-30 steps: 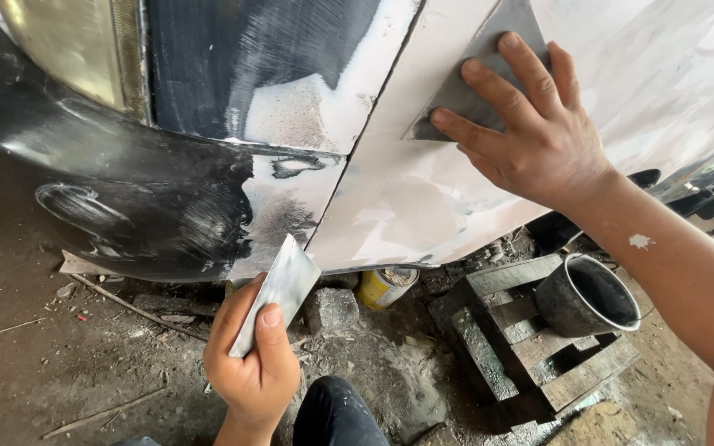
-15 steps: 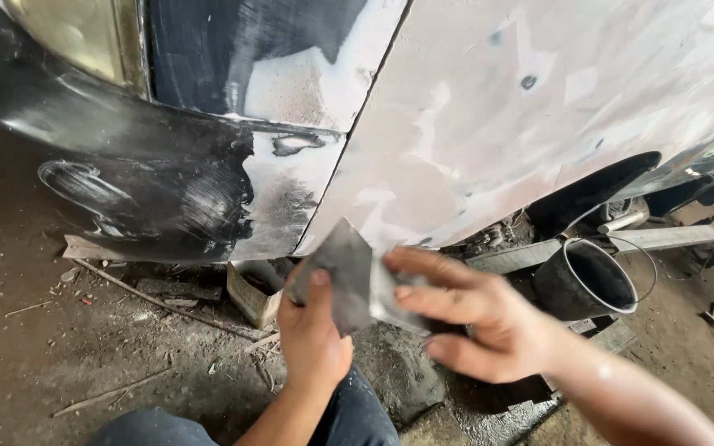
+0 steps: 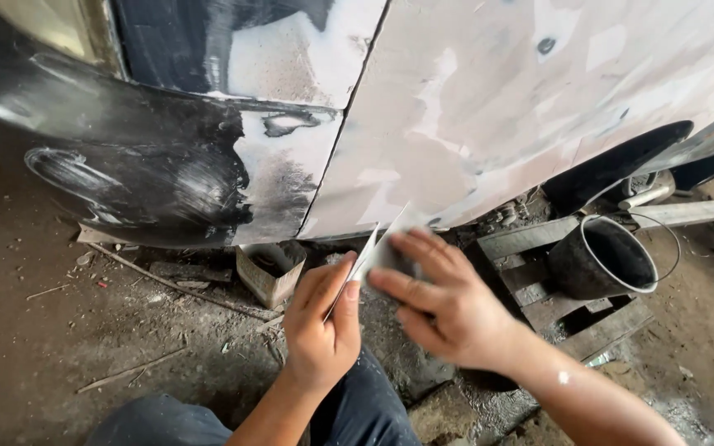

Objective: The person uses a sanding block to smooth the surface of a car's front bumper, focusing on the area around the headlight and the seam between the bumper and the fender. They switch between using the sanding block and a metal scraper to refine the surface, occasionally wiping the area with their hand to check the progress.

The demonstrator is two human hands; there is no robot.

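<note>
Crouched beside a filler-coated car panel (image 3: 489,107), the left hand (image 3: 320,330) pinches a thin spreader blade (image 3: 363,258) edge-up so the right hand (image 3: 448,310), fingers pressed together, can wipe its face.

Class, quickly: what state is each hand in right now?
Left hand: closed on a thin flat spreader blade.
Right hand: fingers extended, pressing a blurred sheet or pad against that blade.

A rough car body repair yard: a car panel (image 3: 497,107) smeared with pale filler, a dirt floor (image 3: 68,347) strewn with debris, a wooden pallet (image 3: 555,306) carrying a black bucket (image 3: 601,260).
</note>
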